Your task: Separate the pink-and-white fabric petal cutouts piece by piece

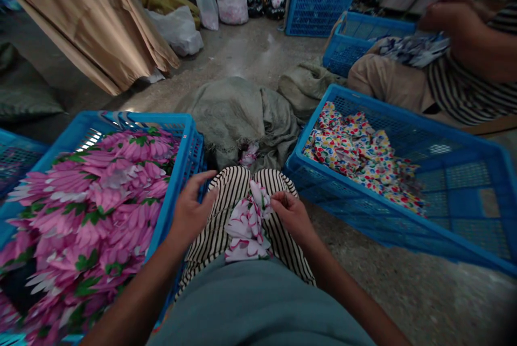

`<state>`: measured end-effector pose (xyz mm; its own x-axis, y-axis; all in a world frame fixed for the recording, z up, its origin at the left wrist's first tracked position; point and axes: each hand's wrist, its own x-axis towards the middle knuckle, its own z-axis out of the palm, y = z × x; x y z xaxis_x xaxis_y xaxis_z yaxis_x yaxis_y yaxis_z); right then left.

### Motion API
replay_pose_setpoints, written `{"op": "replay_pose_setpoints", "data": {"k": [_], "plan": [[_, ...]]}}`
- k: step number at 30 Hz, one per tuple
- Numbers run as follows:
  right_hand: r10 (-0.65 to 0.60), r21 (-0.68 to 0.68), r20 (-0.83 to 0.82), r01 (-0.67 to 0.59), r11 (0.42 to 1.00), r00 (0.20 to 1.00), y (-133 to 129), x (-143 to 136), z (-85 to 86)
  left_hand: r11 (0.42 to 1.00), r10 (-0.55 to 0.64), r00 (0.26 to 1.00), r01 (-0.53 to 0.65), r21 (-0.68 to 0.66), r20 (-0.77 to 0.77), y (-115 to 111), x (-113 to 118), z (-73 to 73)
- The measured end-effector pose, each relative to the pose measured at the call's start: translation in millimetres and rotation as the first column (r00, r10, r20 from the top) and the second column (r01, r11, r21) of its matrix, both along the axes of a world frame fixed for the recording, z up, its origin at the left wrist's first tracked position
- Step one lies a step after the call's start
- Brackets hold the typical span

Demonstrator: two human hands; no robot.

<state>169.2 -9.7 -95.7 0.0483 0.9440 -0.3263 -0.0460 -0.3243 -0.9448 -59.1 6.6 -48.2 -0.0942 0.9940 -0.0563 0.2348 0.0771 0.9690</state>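
White fabric flower pieces with pink edges lie in a small pile on my lap, over black-and-white striped cloth. My right hand is at the right side of this pile. Its thumb and forefinger are pinched together at the edge of a petal. To the left of the pile, my left hand hovers beside my knee with thumb and fingers apart, holding nothing. Pink fabric flowers with green leaf parts fill the blue crate on my left.
A blue crate on my right holds colourful patterned fabric pieces. Grey-green sacks lie on the floor in front of my knees. A person in a striped top sits at the right. Tan cloth hangs at the upper left.
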Motion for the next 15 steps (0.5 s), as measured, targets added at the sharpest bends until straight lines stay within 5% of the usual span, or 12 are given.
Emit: {"op": "replay_pose_setpoints", "data": {"k": [1,3,5,7,11,15], "plan": [[0.001,0.002,0.008,-0.001,1.000,1.000,0.6,-0.9,-0.3,0.973,-0.192,0.970,0.208,0.096,-0.152,4.1,17.5,-5.3],[-0.025,-0.024,-0.012,0.025,0.999,1.000,-0.1,0.3,-1.6,0.831,-0.446,0.790,0.540,0.133,-0.421,16.2,43.6,-14.8],[-0.049,-0.049,-0.041,0.047,0.998,0.998,-2.8,5.0,-3.5,0.729,-0.519,0.623,0.680,0.078,-0.585,28.4,57.7,-22.1],[-0.063,-0.054,-0.034,0.061,0.997,0.997,-6.4,10.8,-5.2,0.683,-0.544,0.536,0.730,0.030,-0.646,36.4,62.4,-25.0],[-0.062,0.034,0.098,0.059,0.998,0.993,-11.1,17.1,-2.9,0.685,-0.558,0.609,0.722,0.101,-0.564,36.8,57.7,-11.7],[0.010,0.182,0.050,-0.019,0.983,0.999,-11.6,11.4,10.3,0.795,-0.514,0.775,0.591,0.136,-0.367,25.7,54.9,13.6]]}}
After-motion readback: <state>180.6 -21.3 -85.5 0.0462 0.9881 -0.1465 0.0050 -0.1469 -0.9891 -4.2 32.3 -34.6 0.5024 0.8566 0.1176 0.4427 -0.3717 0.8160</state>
